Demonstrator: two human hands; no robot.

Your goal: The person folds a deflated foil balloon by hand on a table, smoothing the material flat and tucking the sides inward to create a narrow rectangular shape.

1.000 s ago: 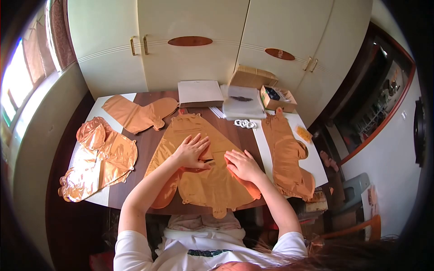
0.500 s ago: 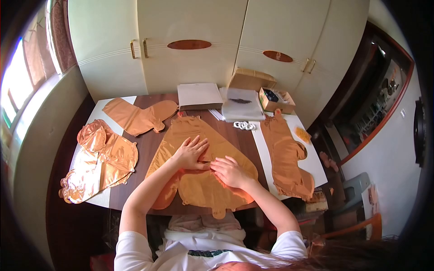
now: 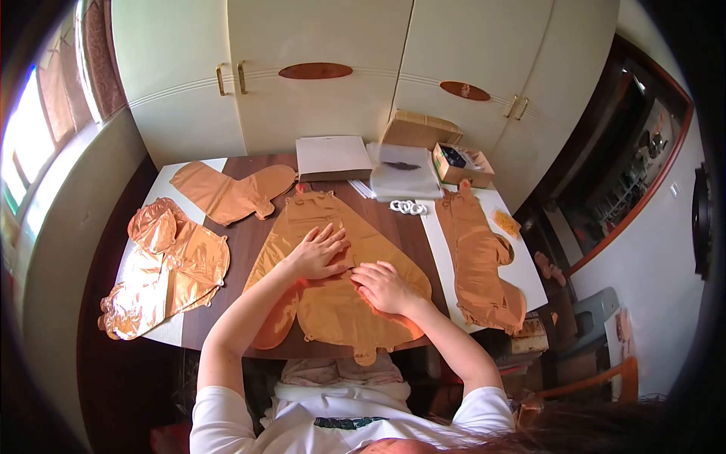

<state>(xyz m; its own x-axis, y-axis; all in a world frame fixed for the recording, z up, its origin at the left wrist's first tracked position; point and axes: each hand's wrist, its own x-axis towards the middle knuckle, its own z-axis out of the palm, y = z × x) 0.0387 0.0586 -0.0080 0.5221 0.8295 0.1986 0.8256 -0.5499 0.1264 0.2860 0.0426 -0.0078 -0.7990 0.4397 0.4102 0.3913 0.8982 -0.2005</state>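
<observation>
A large flat orange foil piece (image 3: 340, 318) lies in the middle of the table, with a small tab at its front edge and a reddish-orange part showing beneath. My left hand (image 3: 320, 253) rests palm down on it, fingers spread. Just to the right, my right hand (image 3: 382, 286) lies on the same foil with its fingers stretched toward the left hand. The two hands nearly meet, and neither grips an object that shows.
Crumpled shiny foil (image 3: 178, 265) lies left, with a flat foil piece (image 3: 219, 193) behind it. Another foil piece (image 3: 476, 265) lies right. Behind are a white box (image 3: 333, 157), plastic sheets (image 3: 402, 178), white rings (image 3: 408, 206), an open box (image 3: 463, 174) and a yellow bundle (image 3: 506, 223).
The view has shifted very slightly. My left hand has barely moved on the foil, and my right hand stays almost in place.
</observation>
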